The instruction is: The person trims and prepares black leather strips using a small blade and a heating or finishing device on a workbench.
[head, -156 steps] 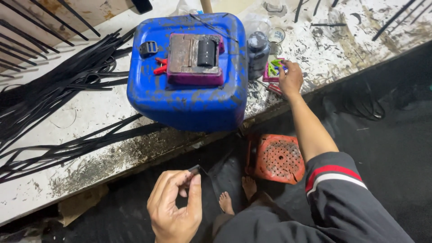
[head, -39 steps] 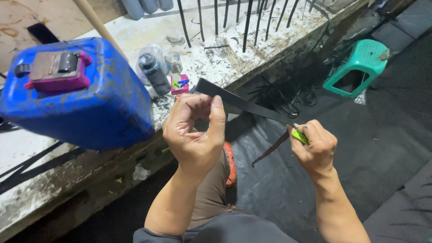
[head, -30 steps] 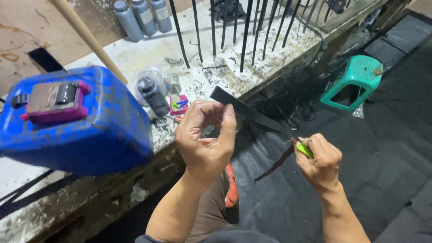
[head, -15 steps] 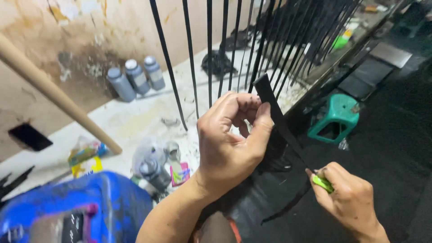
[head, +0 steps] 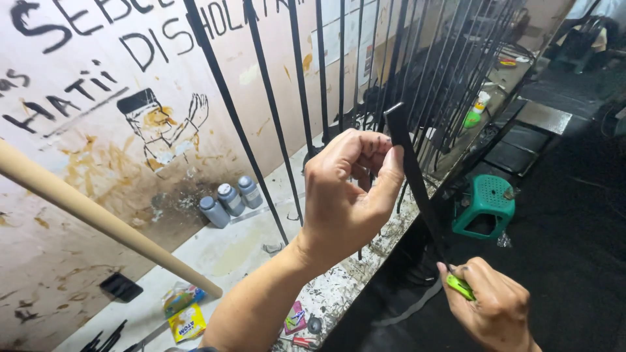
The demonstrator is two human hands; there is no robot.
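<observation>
Head view, looking down and forward over a paint-spattered workbench (head: 248,244) that runs along a marked wall.

Left hand (head: 349,189): raised above the bench's front edge, fingers curled in, thumb pressed against the fingertips. It pinches the upper end of a black strip (head: 412,176), just below the strip's top tip.

Black strip: flat, narrow, long. Held in the air, not resting on the bench. Long axis runs steeply, upper end pointing up and slightly left, lower end pointing down and right toward the right hand. A thinner dark tail curves away left below the right hand, over the dark floor.

Right hand (head: 492,306): low, off the bench's front edge, closed into a loose fist around a small green tool (head: 460,287). The tool's tip meets the strip's lower part; whether there is a blade cannot be told.

Surroundings: 
- Many black rods or strips (head: 326,85) stand nearly upright at the back of the bench, leaning on the wall. 
- Three grey bottles (head: 228,199) stand together at the bench's back edge. 
- A pale wooden pole (head: 98,215) crosses diagonally at left. 
- Small coloured packets (head: 182,313) lie near the bench's near left part. 
- A green plastic stool (head: 486,208) sits on the floor just beyond the bench's front edge.
</observation>
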